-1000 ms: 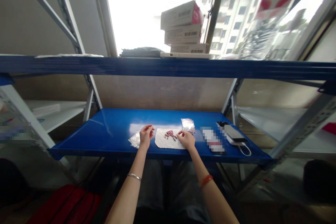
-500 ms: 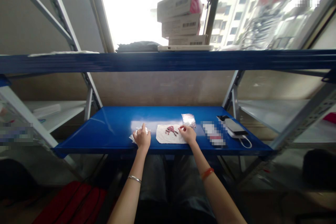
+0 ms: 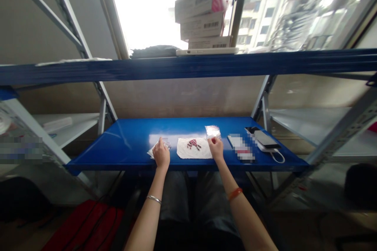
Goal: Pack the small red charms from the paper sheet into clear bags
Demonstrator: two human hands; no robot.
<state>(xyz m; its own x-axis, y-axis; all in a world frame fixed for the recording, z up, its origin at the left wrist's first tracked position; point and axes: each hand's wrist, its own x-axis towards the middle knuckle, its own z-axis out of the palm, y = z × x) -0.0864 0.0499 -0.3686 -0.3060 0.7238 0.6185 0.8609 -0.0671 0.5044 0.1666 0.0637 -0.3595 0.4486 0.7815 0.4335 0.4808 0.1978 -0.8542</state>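
My left hand [image 3: 161, 154] rests over a few small clear plastic bags [image 3: 151, 152] on the blue table, its fingers curled down onto them. My right hand [image 3: 216, 149] is closed, thumb and fingertips pinched at the near edge of a shiny stack of small plastic bags [image 3: 212, 130]. Between the hands lies a white cloth [image 3: 184, 153], flat on the table. On it sits a loose cluster of small dark red, bean-like pieces [image 3: 193, 143], with several darker ones at the right. The fingertips of both hands are partly hidden.
Right of my right hand lies a partly blurred flat packet [image 3: 241, 148]. Beyond it are a phone [image 3: 266, 140] and a white device with a looped cable [image 3: 277, 158]. A blue shelf beam [image 3: 147, 70] crosses above the table, with stacked white boxes [image 3: 202, 25] on it.
My right hand has moved from beside the red pieces, slightly right, to the shiny bags. My left fingers, spread before, have drawn together over their bags. The view has shifted slightly.
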